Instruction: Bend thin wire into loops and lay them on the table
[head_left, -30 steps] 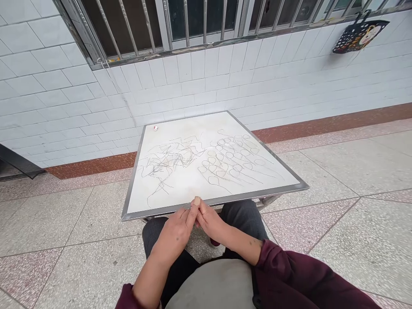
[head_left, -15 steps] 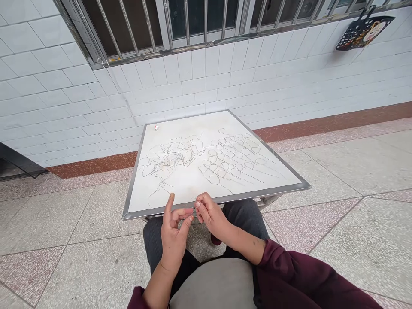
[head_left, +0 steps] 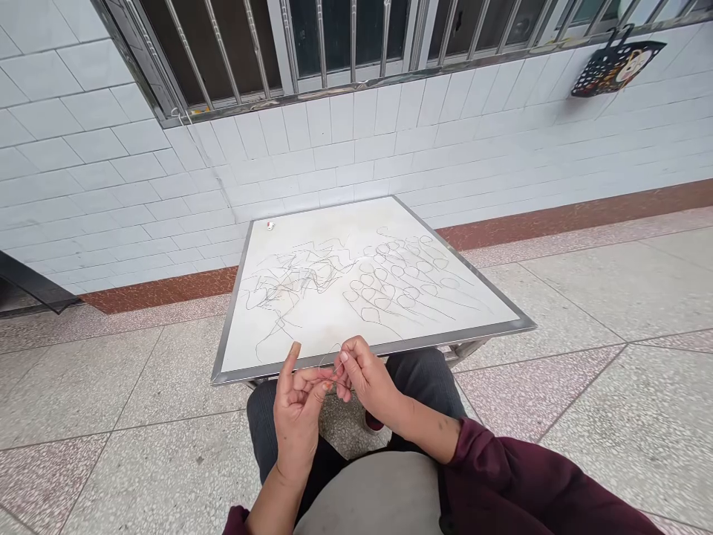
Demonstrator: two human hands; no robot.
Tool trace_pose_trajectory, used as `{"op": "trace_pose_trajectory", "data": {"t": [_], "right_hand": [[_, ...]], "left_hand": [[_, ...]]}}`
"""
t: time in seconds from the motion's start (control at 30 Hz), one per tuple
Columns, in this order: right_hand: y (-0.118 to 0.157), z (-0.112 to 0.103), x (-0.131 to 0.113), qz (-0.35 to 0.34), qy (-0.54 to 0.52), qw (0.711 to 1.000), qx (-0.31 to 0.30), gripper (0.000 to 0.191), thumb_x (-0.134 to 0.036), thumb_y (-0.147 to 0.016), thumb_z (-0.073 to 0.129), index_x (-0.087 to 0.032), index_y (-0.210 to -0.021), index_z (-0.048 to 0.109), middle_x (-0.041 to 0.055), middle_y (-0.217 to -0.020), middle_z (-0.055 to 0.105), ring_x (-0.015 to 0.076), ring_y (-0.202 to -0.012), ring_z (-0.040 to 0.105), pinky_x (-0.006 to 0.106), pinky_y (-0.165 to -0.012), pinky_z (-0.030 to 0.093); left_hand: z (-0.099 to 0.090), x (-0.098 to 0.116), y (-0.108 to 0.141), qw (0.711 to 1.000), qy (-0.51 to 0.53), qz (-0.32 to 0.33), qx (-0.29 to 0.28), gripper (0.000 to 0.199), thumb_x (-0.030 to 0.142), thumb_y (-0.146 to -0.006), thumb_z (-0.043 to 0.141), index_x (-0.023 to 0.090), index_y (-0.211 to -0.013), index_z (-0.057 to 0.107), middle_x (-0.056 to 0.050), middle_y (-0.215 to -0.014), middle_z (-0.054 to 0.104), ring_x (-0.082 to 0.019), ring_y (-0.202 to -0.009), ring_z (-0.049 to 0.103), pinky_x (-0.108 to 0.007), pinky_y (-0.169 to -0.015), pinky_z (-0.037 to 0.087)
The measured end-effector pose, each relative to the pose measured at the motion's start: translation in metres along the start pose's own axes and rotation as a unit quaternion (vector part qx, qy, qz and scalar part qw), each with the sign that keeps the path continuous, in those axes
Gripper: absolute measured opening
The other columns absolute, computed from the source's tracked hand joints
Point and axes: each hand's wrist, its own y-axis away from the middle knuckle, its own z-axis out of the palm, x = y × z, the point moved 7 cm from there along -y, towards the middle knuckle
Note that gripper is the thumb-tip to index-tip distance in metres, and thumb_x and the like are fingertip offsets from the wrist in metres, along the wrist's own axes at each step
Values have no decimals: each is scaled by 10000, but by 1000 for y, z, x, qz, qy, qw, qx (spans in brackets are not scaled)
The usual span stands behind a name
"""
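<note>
My left hand (head_left: 299, 405) pinches a thin dark wire (head_left: 334, 381) between thumb and fingers, with one finger sticking up apart from the others. Close against it, my right hand (head_left: 361, 375) is also closed on the wire with thumb and fingertips. A fine curve of the wire rises just above the fingers. Both hands are over my lap at the near edge of the white table (head_left: 312, 338). On the table lie a tangle of crooked wires (head_left: 301, 275) to the left and several looped wires (head_left: 395, 275) to the right.
A small white and red object (head_left: 270, 226) is at the table's far left corner. Behind stands a white tiled wall (head_left: 334, 152) with a barred window (head_left: 353, 44). A dark patterned bag (head_left: 616, 68) hangs at the upper right. My legs are under the near table edge.
Both hands stay together at the table edge and have shifted slightly. More of the wire now shows, with a curve above the fingers and a strand between the hands.
</note>
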Motion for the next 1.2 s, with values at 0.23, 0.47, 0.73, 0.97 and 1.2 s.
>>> {"op": "trace_pose_trajectory", "data": {"t": [0.23,0.47,0.73,0.97,1.2], "right_hand": [[1,5,2,-36,-30,999,-9,189,-392,-967,398,-226,-879,378,-39,-759,548,93,-542,566,256,-524,496],[0,9,-1,-15,-48,998,-43,149,-357,-962,414,-218,-909,421,-32,-775,538,83,-578,530,233,-538,472],[1,11,5,27,-49,997,-52,100,-327,-944,426,-227,-937,419,-53,-715,546,66,-470,480,196,-445,416],[3,8,3,21,4,999,-40,99,-315,-945,433,-220,-917,425,-81,-609,517,57,-407,455,179,-425,385],[0,1,-10,-38,112,992,-38,72,-278,-898,535,-210,-890,511,-45,-721,526,50,-447,497,185,-449,426]], "left_hand": [[-11,-7,-1,998,29,-12,53,568,220,-823,659,219,-1342,430,10,-790,678,-107,-722,636,-244,-732,513],[-13,-1,3,998,-11,13,56,494,233,-835,648,240,-1291,458,27,-789,664,-107,-771,641,-263,-817,494],[-8,6,4,999,5,40,32,516,228,-858,612,270,-1330,407,27,-789,639,-135,-777,642,-297,-767,518],[-13,2,5,998,1,36,54,525,215,-853,620,263,-1335,417,23,-785,639,-116,-723,626,-249,-700,502],[-18,5,9,997,-13,33,74,489,220,-847,627,271,-1306,465,23,-796,638,-129,-768,651,-234,-689,497]]}}
